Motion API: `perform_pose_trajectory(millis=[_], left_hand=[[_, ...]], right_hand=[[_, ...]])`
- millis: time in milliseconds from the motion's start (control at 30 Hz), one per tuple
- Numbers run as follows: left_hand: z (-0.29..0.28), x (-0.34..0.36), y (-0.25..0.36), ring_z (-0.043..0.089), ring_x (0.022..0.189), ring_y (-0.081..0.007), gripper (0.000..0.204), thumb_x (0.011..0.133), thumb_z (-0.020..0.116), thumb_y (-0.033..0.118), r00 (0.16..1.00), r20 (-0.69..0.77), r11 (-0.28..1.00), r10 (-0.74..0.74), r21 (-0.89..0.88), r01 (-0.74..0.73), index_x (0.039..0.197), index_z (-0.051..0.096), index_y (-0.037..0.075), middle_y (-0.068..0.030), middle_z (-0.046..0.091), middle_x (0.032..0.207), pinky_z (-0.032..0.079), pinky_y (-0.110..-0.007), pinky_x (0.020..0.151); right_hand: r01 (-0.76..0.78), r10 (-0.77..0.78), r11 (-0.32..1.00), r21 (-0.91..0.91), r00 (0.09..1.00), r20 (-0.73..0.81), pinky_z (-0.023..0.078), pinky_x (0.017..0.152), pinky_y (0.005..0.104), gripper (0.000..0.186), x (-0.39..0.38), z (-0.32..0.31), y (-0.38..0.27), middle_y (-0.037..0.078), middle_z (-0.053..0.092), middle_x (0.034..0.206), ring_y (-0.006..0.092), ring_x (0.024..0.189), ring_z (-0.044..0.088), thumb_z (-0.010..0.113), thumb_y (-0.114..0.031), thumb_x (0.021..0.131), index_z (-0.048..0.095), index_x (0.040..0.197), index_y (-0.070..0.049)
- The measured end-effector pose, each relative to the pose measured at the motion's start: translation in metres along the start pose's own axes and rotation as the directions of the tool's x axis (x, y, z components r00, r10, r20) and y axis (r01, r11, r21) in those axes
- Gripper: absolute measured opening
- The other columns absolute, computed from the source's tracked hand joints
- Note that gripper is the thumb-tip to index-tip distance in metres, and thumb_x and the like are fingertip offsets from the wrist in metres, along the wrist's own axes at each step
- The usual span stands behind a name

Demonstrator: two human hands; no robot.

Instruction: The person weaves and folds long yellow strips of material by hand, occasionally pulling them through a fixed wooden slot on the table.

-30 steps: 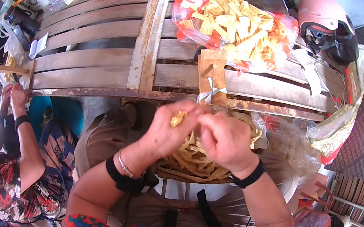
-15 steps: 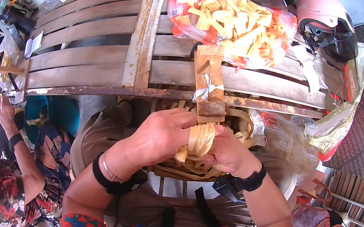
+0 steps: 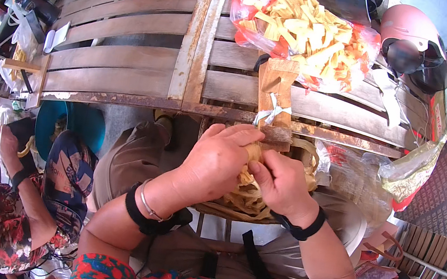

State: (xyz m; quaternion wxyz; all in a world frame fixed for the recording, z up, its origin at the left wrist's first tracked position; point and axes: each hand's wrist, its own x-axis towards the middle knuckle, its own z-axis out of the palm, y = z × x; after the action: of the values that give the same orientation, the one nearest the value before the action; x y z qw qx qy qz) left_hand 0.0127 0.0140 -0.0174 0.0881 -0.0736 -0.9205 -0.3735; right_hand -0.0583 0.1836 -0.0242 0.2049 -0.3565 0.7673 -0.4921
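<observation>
A dried pale-yellow husk strip (image 3: 255,153) is pinched between my two hands, just below a wooden block. My left hand (image 3: 217,159) bends over it from the left, fingers reaching up to the block's lower end and hiding part of the strip. On the other side, my right hand (image 3: 285,186) is closed on the strip with its thumb on top. The wooden block (image 3: 275,83), tied with a white cloth strip (image 3: 273,111), juts over the table's near edge. Under my hands lies a heap of yellow strips (image 3: 243,201), coiled in a container.
On the slatted table (image 3: 123,66) sits a red plastic bag of cut yellow strips (image 3: 312,30). A pink helmet (image 3: 410,29) stands at the far right. To my left, a co-worker's hand (image 3: 8,145) works beside a teal tub (image 3: 89,132).
The wide folded strip that showed between my hands is now mostly covered. My left hand has stretched its fingers forward over it; my right thumb now presses on top. The view has shifted slightly.
</observation>
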Motion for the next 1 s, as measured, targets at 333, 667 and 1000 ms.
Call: perform_pose_trajectory(millis=[333,667,1000], left_hand=[[-0.029,0.004,-0.009,0.061,0.095,-0.0221,0.003,0.082,0.062,-0.004,0.929,-0.316,0.636,-0.192,-0.761,-0.127,0.082,0.059,-0.004,-0.0133,0.064,0.098,0.049,-0.033,0.083],[-0.015,0.008,-0.002,0.056,0.058,-0.0080,0.021,0.078,0.073,0.008,0.789,0.475,0.053,-0.390,-0.844,0.534,0.093,0.060,0.002,-0.0019,0.060,0.072,0.045,-0.020,0.050],[0.005,0.034,-0.012,0.052,0.058,-0.0047,0.008,0.084,0.065,0.008,0.770,0.142,0.263,-0.623,-0.888,0.377,0.090,0.062,0.003,0.0021,0.058,0.069,0.041,-0.019,0.052]], right_hand=[[-0.622,0.272,0.494,0.608,0.774,0.571,0.025,0.045,0.0234,0.049,-0.002,-0.015,-0.009,-0.003,0.037,0.053,0.0073,0.045,0.031,0.043,-0.044,0.097,0.060,0.079,-0.002],[-0.686,0.423,0.386,0.617,0.726,0.542,0.027,0.046,0.0187,0.030,0.005,-0.016,-0.013,-0.006,0.045,0.060,0.0017,0.051,0.035,0.059,-0.029,0.092,0.060,0.081,-0.002],[-0.142,0.134,0.990,-0.001,0.936,-0.327,0.042,0.053,0.0212,0.009,0.028,-0.032,0.015,-0.001,0.060,0.068,0.0052,0.059,0.053,0.067,-0.010,0.085,0.060,0.085,-0.005]])
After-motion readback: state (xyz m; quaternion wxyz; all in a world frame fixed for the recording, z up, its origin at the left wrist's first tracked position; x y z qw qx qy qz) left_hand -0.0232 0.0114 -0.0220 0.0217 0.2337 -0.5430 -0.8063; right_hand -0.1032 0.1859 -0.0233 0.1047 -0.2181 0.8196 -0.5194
